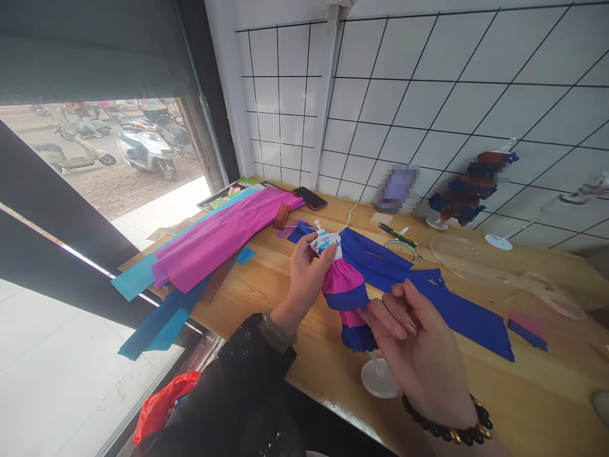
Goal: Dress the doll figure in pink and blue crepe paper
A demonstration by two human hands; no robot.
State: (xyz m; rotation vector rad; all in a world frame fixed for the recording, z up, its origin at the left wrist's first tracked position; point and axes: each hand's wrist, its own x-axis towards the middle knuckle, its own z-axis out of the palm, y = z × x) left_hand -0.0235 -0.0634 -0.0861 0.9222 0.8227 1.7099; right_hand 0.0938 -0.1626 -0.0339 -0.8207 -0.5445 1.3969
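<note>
A small mannequin (328, 244) stands tilted on a round white base (379, 379). It has a white top with blue marks and a tiered skirt (346, 285) in magenta and deep blue. My left hand (307, 270) grips its upper body between thumb and fingers. Beside the skirt is my right hand (419, 343), palm toward me. One of its fingers reaches the skirt's side at the upper blue band, while the others curl loosely apart with nothing visible in them. Behind the mannequin lie long strips of deep blue material (457, 308).
Magenta sheets (223, 235) and teal sheets (152, 327) overhang the table's left edge. A phone (311, 198), a dark pen-like tool (398, 235) and a tape roll (402, 249) lie toward the back. Another dressed mannequin (471, 184) stands by the tiled wall. A pink-and-blue piece (529, 329) is at right.
</note>
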